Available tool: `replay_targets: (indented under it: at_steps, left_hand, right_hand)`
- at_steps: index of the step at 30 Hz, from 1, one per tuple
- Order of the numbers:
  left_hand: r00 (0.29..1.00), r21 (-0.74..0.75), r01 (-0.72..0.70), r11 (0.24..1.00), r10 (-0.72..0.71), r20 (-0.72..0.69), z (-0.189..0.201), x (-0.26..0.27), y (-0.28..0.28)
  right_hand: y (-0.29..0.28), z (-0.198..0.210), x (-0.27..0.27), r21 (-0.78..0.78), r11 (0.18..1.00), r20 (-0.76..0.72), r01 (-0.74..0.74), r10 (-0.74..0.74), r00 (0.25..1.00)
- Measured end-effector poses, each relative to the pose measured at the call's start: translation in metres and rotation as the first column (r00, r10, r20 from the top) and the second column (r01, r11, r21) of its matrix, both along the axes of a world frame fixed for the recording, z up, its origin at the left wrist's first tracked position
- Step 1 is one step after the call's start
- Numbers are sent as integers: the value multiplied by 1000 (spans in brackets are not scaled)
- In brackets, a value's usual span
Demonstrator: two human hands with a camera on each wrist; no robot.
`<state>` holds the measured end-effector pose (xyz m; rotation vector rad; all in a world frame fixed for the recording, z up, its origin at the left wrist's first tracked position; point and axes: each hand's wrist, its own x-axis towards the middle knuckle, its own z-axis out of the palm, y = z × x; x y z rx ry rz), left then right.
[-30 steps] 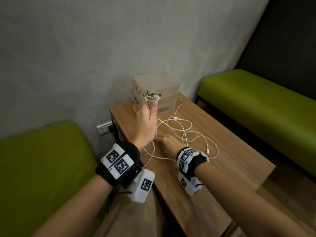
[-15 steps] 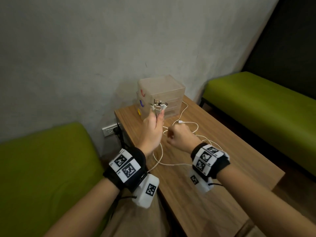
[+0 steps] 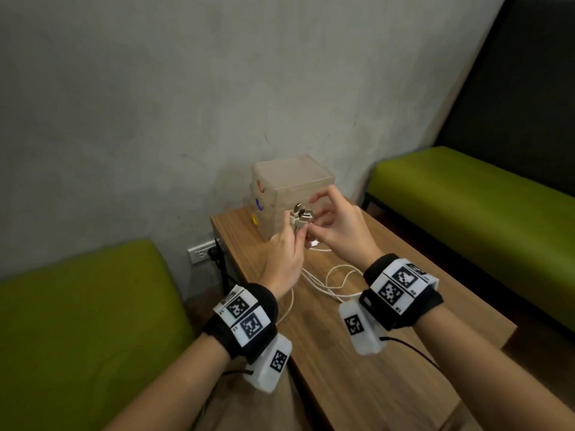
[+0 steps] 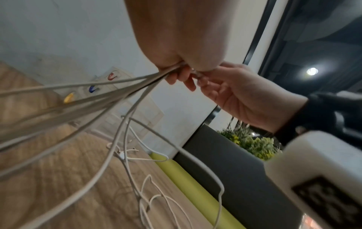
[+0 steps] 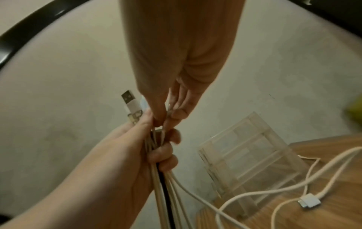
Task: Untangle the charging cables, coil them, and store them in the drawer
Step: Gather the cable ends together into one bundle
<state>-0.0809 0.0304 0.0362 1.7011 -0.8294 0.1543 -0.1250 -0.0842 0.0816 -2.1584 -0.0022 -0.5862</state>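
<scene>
Cables [image 5: 162, 193] bunch upright in the left hand's [image 3: 284, 262] grip; right hand [image 3: 342, 231] pinches one plug end.

A wooden table [image 3: 389, 368] stood against a grey wall [image 3: 217, 88], with a white wall socket [image 3: 202, 251] just off its corner at about nine o'clock. Green cushioned benches flanked it, one [image 3: 77, 321] at eight o'clock and another [image 3: 482, 197] at three o'clock, with a dark panel [image 3: 529, 88] at two o'clock. The left wrist view caught green and yellow plants [image 4: 252, 142] beyond a dark seat back [image 4: 245, 178]
</scene>
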Motion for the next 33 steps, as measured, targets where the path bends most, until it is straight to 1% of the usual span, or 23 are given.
replay_targets:
  at_steps: [3, 5, 7, 8, 10, 11, 14, 16, 19, 21, 24, 26, 27, 28, 30, 32, 33]
  left_hand:
    - [999, 56, 37, 998, -36, -8, 1, 3, 4]
    - [1000, 69, 4, 998, -3, -9, -2, 5, 7]
    - [999, 26, -54, 998, 54, -8, -3, 8, 7]
    - [997, -7, -71, 997, 71, -21, -1, 8, 6]
    - [996, -68, -77, 995, 74, -51, 5, 7, 3]
    - [996, -91, -75, 993, 71, -52, 8, 7, 3]
    - [997, -142, -72, 987, 69, -32, 15, 6, 3]
    - [995, -180, -97, 979, 96, -11, 21, 7, 5]
    - [990, -267, -140, 954, 143, -8, 39, 10, 12]
    - [980, -351, -192, 916, 197, -24, 55, 16, 19]
    - [959, -536, -266, 802, 278, -59, 84, 30, 34]
    - [948, -603, -297, 740, 302, -97, 97, 40, 42]
    - [947, -605, -302, 737, 303, -104, 98, 44, 43]
    - [948, -577, -302, 759, 306, -93, 98, 43, 43]
    - [950, -428, -285, 858, 313, -5, 92, 35, 39]
    - [970, -247, -194, 949, 224, 98, 83, 23, 32]
    - [980, -159, -134, 978, 154, 123, 77, 17, 28]
  right_hand:
    - [1, -3, 2, 76, 996, 58, 37, -41, 997]
    - [4, -9, 0, 182, 983, 118, 39, -61, 991]
    - [12, -23, -4, 291, 957, 103, 16, -47, 994]
    - [19, -33, -8, 295, 956, 66, -11, -9, 998]
    - [34, -53, -13, 225, 972, 24, -70, 66, 998]
    - [38, -62, -14, 176, 982, 34, -73, 68, 997]
    - [37, -78, -8, 26, 1000, 77, 9, -11, 997]
    - [29, -88, -3, -12, 998, 56, 57, -57, 997]
    - [15, -103, -5, -79, 996, -4, 37, -37, 999]
    - [3, -116, -11, -159, 987, -67, 2, -13, 998]
    - [-19, -132, -24, -236, 971, -189, -24, -22, 982]
    - [-28, -134, -31, -284, 957, -243, -61, -10, 970]
    - [-30, -132, -33, -300, 951, -245, -76, 0, 970]
    - [-31, -129, -34, -307, 948, -232, -82, 9, 973]
    - [-31, -120, -33, -306, 949, -188, -75, 17, 982]
    - [-29, -111, -30, -292, 955, -153, -59, 14, 988]
    - [-29, -106, -28, -275, 960, -135, -44, 7, 991]
